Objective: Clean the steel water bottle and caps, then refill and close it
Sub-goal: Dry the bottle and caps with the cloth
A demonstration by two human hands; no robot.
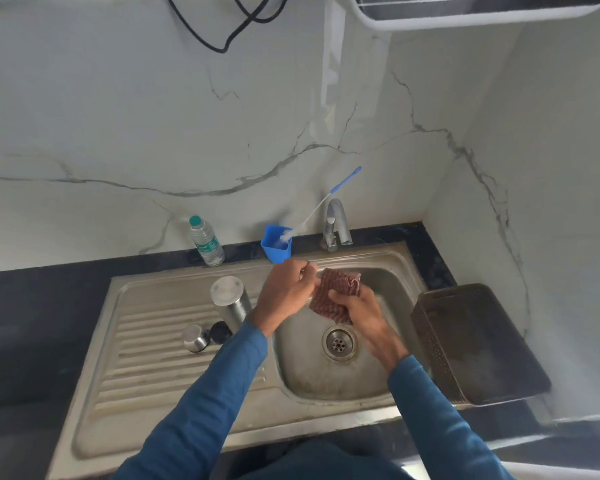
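Both hands are working a red checked cloth over the sink basin, right of centre in the frame. The left hand is pinching the cloth's upper edge with curled fingers. The right hand is gripping its lower part, fingers wrapped round it. Neither is holding anything else.

The steel bottle is standing upright on the ribbed drainboard, just left of the left wrist. A steel cap and a black cap are lying beside its foot.

The step in hand seems to be readying the cloth for wiping. To do it well, the person should be folding it into a flat pad that sits in one palm, holding it over the basin so drips are falling there, and freeing the other hand for the bottle. No water is visibly running from the tap — wetting the cloth first would probably help. A long brush is leaning in a blue cup behind — handy for the bottle's inside.
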